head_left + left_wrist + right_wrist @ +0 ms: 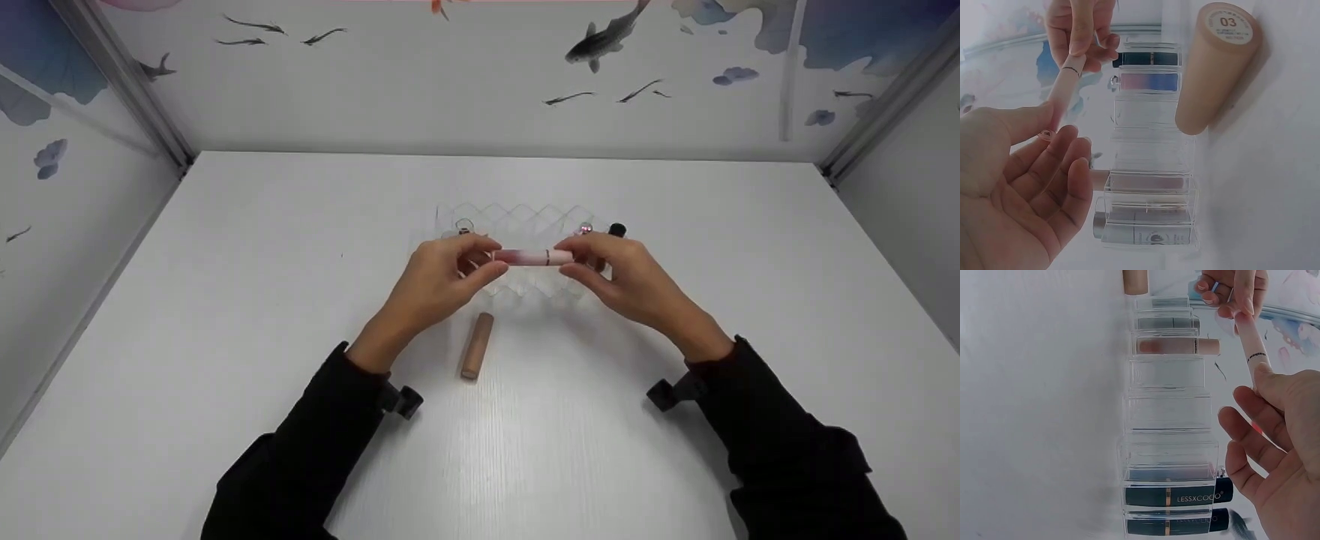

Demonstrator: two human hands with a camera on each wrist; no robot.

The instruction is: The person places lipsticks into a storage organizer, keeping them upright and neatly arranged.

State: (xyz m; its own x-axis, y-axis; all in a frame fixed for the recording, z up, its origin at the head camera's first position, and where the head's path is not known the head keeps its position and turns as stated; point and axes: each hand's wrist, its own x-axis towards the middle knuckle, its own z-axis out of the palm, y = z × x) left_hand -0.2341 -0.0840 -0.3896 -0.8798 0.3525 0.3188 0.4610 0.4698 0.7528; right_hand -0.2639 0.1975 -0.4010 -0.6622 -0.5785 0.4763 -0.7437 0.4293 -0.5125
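A slim lip gloss tube (529, 258), pink shading to white with a dark ring, lies level between both hands. My left hand (450, 274) pinches its pink end between thumb and fingers. On the white end, the thumb and fingers of my right hand (630, 277) pinch it. In the left wrist view the lip gloss tube (1066, 90) spans the gap between the hands, the other fingers loosely bent. Beneath and beyond them is a clear, zigzag-edged cosmetics organizer (525, 216), partly hidden by the hands.
A tan cosmetic tube marked 03 (1213, 73) lies on the white table (225, 337), nearer the body. The organizer holds dark green tubes (1171, 496) at its right end, and a pinkish tube (1168, 346) and silver-grey tube (1151, 233) toward its left. Printed panels (420, 82) enclose the table.
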